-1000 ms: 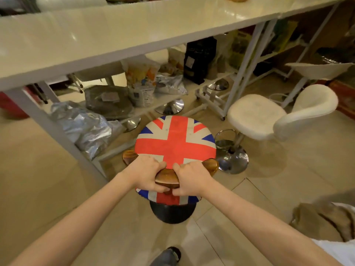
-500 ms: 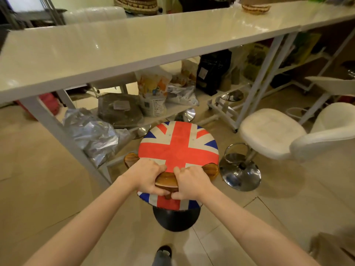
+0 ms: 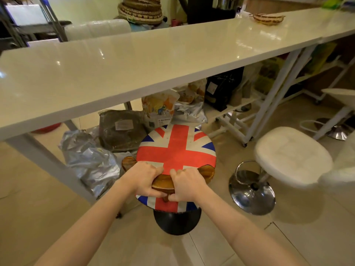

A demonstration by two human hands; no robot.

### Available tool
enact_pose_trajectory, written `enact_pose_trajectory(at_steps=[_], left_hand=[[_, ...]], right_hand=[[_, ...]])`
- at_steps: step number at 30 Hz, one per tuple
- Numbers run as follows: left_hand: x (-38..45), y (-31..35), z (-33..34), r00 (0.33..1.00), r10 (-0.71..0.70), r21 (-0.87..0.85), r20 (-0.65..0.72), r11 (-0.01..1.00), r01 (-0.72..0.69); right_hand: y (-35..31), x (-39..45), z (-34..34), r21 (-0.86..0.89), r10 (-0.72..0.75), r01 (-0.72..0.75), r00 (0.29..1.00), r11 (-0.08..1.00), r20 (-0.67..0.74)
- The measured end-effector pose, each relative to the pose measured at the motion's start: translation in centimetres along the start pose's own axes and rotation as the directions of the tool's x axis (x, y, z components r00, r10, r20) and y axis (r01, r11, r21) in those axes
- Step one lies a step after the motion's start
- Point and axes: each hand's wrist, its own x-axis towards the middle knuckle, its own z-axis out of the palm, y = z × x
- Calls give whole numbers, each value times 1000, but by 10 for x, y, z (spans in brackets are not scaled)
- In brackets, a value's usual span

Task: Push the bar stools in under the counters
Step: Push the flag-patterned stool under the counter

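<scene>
union jack stool backrest clasped by left hand, right hand.

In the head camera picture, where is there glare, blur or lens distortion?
Head view: warm indoor light; small glare spots on the glossy white counter; the wide lens bends its long edge; the white stool is smeared by motion blur at the right edge; both hands, left hand and right hand, and the flag stool look sharp.

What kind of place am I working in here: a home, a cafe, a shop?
Probably a small cafe or bar, though a home is possible: a long white counter, bar stools along it, and bagged supplies on the shelf beneath.
</scene>
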Motion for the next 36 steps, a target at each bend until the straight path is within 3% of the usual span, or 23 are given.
enact_pose_trajectory(at_steps=[12,20,29,36], left_hand=[[41,-78,-7,999,6,8,-47,1000,-6],[53,-80,-6,997,-2,-1,-75,1000,2],[68,-36,-4,978,-202,-52,-44,978,200],[94,5,-1,914,-396,-60,-85,918,392]], right_hand=[[27,86,-5,3,8,-8,1000,1000,-19],[46,96,-5,-30,-47,46,999,998,-14],[91,83,-7,-83,-233,235,972,969,27],[139,80,-8,-83,-390,393,919,916,56]])
